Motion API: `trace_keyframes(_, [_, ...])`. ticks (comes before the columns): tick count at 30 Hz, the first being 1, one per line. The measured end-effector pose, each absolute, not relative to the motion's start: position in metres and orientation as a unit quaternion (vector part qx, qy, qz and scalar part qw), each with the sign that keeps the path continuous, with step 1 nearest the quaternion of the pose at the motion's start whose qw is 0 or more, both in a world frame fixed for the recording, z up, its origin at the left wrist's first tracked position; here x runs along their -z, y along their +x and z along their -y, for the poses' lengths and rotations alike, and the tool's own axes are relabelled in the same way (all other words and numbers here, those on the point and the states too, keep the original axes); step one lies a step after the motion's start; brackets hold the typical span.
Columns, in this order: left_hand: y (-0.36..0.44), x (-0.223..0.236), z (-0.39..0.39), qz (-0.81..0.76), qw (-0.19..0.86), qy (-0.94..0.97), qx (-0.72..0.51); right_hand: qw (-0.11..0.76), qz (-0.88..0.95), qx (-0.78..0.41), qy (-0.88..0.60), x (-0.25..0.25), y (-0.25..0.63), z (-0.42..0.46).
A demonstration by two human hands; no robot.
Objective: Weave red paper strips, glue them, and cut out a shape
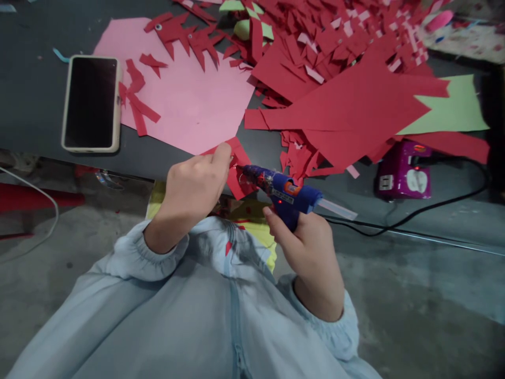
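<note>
My left hand (199, 181) is closed on a folded piece of red paper (239, 184) near the table's front edge. Wrapped around the handle of a blue hot glue gun (282, 192) is my right hand (305, 245). The gun's nozzle points left and meets the red paper close to my left fingertips; whether glue is coming out is too small to tell. A clear glue stick (337, 208) sticks out of the gun's back end, and a small red light glows on its body. My left fingers partly cover the paper.
Pink paper (197, 105) carries red paper shapes, some with eyes. A phone (92, 102) lies left of it. Large red sheets (347, 116), green paper (453, 108) and a pile of red scraps (335, 31) spread rightward. A purple power socket (406, 171) has a black cord plugged in.
</note>
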State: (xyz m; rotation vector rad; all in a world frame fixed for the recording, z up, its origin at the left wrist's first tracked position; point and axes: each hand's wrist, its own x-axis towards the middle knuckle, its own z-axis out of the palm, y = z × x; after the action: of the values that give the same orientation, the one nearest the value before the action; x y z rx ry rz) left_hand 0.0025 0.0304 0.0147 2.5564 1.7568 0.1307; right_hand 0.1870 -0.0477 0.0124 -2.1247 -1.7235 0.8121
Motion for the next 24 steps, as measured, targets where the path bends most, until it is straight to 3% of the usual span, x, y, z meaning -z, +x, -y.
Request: trace_keyframes(24, [0.0037,-0.0177,-0.0280,-0.570,0.044,0.819,-0.044,0.140,0.624,-0.263,-0.722,-0.0141,0.1881,0.0469])
